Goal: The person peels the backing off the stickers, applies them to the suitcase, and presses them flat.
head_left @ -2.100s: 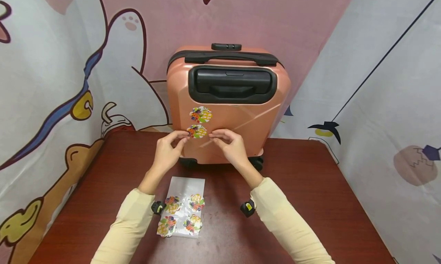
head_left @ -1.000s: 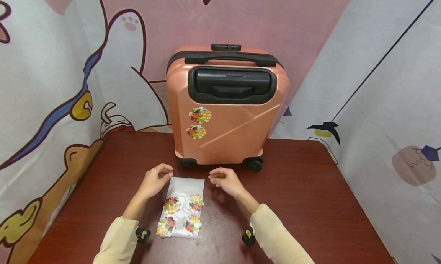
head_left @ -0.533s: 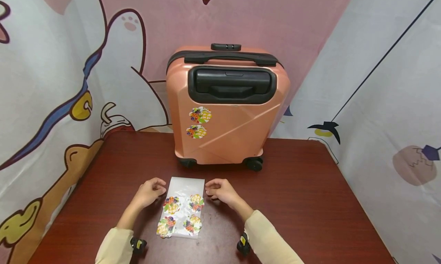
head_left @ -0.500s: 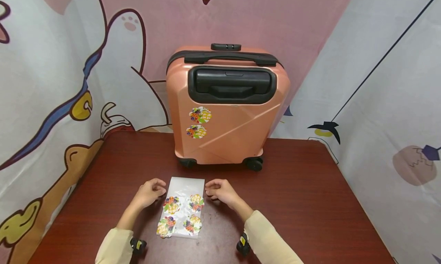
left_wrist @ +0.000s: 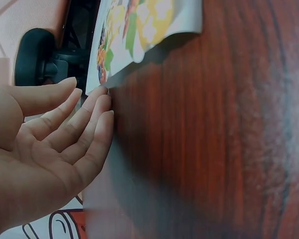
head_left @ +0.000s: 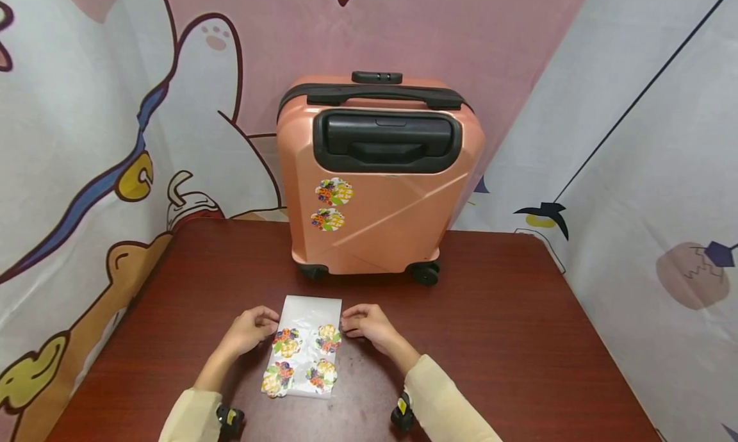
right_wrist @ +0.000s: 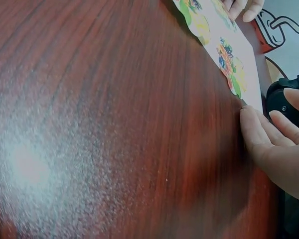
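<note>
A white sticker sheet point(head_left: 311, 309) with several fruit-patterned stickers point(head_left: 287, 343) lies on the table in front of the suitcase. At its left edge is my left hand point(head_left: 251, 330), fingers loosely bent with a gap below the thumb; the left wrist view has the fingertips point(left_wrist: 105, 102) right at the sheet's border. On the opposite side, my right hand point(head_left: 373, 327) reaches the right edge, and in the right wrist view its fingertips point(right_wrist: 248, 113) meet the sheet's corner. Two similar round stickers, an upper one point(head_left: 334, 191) and a lower one point(head_left: 327, 220), are on the suitcase's front.
The pink hard-shell suitcase point(head_left: 398, 218) stands upright on black wheels point(head_left: 425, 273) at the back of the brown table point(head_left: 507, 339). Behind and to both sides hangs a cartoon-printed cloth point(head_left: 438, 32). A small black device point(head_left: 402, 411) sits at each wrist.
Both hands have left the lower sticker on the suitcase and come down to the sheet's two sides. Over the last half second they have drawn slightly closer to its edges.
</note>
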Motion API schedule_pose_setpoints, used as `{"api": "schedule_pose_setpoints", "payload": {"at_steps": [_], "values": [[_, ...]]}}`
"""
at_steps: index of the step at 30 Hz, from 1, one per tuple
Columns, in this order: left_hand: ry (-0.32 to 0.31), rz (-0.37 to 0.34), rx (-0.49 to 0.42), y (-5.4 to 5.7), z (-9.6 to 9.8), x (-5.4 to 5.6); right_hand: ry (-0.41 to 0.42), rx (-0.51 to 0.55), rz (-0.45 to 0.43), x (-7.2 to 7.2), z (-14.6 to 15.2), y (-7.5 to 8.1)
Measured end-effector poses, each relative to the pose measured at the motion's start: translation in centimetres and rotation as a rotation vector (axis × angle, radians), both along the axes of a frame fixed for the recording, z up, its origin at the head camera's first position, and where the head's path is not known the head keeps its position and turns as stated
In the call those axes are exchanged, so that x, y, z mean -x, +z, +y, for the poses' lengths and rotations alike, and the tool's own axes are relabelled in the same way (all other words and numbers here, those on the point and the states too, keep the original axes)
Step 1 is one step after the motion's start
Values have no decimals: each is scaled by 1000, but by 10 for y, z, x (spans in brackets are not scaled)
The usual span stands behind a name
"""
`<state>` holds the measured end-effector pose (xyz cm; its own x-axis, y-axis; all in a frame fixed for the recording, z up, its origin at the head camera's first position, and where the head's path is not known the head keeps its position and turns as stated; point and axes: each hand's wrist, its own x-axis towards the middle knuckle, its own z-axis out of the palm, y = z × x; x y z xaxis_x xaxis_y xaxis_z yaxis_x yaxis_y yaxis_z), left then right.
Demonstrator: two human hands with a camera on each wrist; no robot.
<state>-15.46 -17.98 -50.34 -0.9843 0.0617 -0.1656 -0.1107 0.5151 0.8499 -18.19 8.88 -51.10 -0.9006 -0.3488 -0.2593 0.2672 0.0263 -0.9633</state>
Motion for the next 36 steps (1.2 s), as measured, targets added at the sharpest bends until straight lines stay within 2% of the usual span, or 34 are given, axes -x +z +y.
{"api": "schedule_pose_setpoints", "payload": {"at_steps": [12, 18, 26, 36], "values": [[-16, 26, 5, -1, 0, -2, -11, 37, 0, -1, -1, -2], [-38, 36, -32, -2, 1, -2, -20, 73, 18, -1, -1, -2], [9, 1, -30, -5, 6, -3, -55, 109, 30, -3, -2, -3], [34, 78, 6, -2, 11, 0, -46, 110, 44, -3, -2, -7]]}}
